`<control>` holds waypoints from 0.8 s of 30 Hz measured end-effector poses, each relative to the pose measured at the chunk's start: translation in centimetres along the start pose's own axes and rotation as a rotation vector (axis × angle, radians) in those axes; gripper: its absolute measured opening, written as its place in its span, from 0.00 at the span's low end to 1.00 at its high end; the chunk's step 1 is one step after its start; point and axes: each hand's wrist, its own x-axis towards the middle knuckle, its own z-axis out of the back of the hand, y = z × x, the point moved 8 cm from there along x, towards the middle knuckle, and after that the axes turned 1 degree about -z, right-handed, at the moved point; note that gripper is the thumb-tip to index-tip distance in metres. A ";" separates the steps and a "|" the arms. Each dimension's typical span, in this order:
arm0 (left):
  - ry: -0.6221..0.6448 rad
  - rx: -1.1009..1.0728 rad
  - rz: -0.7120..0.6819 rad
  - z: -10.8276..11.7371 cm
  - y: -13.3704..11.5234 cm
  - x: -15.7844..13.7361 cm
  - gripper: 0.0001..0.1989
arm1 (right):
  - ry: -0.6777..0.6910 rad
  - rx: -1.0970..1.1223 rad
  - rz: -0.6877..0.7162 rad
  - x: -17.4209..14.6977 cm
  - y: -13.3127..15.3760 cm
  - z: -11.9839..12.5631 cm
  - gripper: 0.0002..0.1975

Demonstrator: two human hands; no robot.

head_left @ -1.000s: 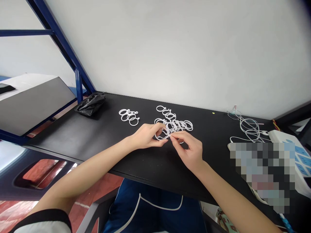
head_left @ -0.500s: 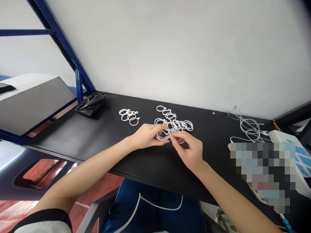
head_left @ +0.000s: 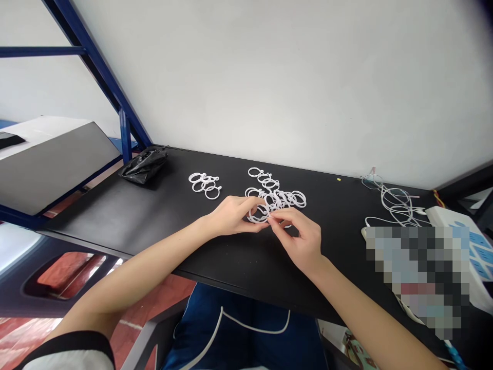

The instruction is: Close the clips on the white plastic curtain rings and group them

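A white plastic ring (head_left: 257, 220) with a small eyelet, like a curtain ring, is held between my two hands just over the black table. My left hand (head_left: 234, 215) grips its left side with thumb and fingers. On its right edge, the thumb and index finger of my right hand (head_left: 297, 232) pinch the ring near its eyelet; the fingertips hide that small part. Right behind my hands lies a pile of similar white rings (head_left: 296, 199), some overlapping. Further left on the table is a smaller group of the same rings (head_left: 211, 192).
A crumpled black plastic bag (head_left: 144, 165) lies at the table's far left. On the right are a tangled white cable (head_left: 396, 205), a pair of glasses (head_left: 372, 180), a white power strip (head_left: 472, 252) and a blurred-out object (head_left: 419, 277). A white wall (head_left: 269, 87) rises behind the table (head_left: 162, 216).
My hands stay at nearly the same spot, with the fingertips of my right hand shifted very slightly left on the ring. The other rings have not moved.
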 end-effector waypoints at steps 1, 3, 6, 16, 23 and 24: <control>0.003 -0.002 -0.001 0.0 0.0 0.0 0.16 | 0.002 0.001 -0.001 0.0 0.0 0.0 0.08; 0.007 -0.004 -0.007 0.0 -0.1 0.1 0.16 | 0.006 0.001 -0.002 0.0 0.1 -0.1 0.08; 0.011 0.001 -0.017 0.1 -0.2 0.2 0.16 | 0.006 -0.002 -0.001 0.0 0.2 -0.1 0.07; 0.041 0.014 -0.007 -0.1 -0.4 0.3 0.12 | 0.029 0.000 -0.008 -0.1 0.1 -0.3 0.07; 0.053 0.034 -0.016 -0.1 -0.5 0.4 0.10 | 0.061 0.016 -0.036 -0.1 -0.3 -0.6 0.06; 0.054 0.037 -0.015 -0.1 -0.5 0.4 0.10 | 0.063 0.017 -0.037 -0.2 -0.3 -0.6 0.06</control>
